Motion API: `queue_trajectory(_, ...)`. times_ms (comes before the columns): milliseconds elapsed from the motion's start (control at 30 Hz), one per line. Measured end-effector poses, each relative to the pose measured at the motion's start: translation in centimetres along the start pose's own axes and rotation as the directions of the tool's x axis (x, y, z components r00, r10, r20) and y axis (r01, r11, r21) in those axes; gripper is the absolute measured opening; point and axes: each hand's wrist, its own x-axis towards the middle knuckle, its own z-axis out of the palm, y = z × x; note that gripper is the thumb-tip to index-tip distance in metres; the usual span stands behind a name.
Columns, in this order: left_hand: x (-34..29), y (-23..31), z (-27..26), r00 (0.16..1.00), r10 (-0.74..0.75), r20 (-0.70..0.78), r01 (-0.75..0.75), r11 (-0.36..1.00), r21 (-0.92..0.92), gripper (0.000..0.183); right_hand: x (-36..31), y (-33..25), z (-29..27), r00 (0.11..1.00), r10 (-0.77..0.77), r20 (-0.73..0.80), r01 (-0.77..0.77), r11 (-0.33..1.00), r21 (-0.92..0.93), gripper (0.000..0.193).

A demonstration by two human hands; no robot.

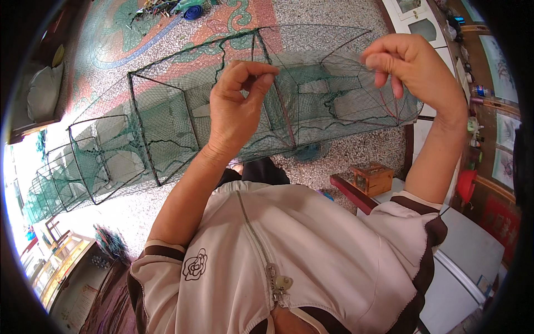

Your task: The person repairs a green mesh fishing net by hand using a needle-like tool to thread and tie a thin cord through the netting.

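- Glare: I receive blown-out white at far left, washing out the floor (pixel 139 214) and the outermost netting (pixel 245 119).
- Direction: I read the strongest light as entering from the left.
- Exposure: mid-frame moderately bright; I note soft shading in the jacket (pixel 317 239) folds.
- Distortion: I log black corners, bluish-violet fringing at the left rim, wall pictures (pixel 497 78) bent at right.
- Sharpness: I find the right hand's (pixel 411 69) fingertips slightly soft.
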Motion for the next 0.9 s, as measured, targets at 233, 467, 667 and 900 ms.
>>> queue_trajectory(233, -1.5, 0.9, -0.4, 0.991, 0.098, 0.092, -0.116, 0.969, 0.219, 0.01, 2.8, 3.2, 4.4, 0.823, -0.476, -0.309, 0.45, 0.879, -0.155, 0.01)
queue_trajectory(467, -3.2, 1.5, 0.1, 0.998, 0.052, 0.027, -0.058, 0.91, 0.411, 0.017, 3.2, 2.2, 9.2, 0.805, -0.528, -0.271, 0.415, 0.827, -0.379, 0.008)
queue_trajectory(667, -3.1, 0.7, 0.7, 0.999, 0.009, -0.045, 0.012, 0.899, 0.438, 0.033, 4.1, 2.8, 10.3, 0.786, -0.569, -0.241, 0.468, 0.803, -0.37, 0.008)
queue_trajectory(900, -2.6, -1.2, 0.8, 0.954, -0.294, -0.052, 0.299, 0.946, 0.123, 0.052, 5.2, 1.9, 12.0, 0.86, -0.449, -0.243, 0.46, 0.888, -0.013, 0.008)
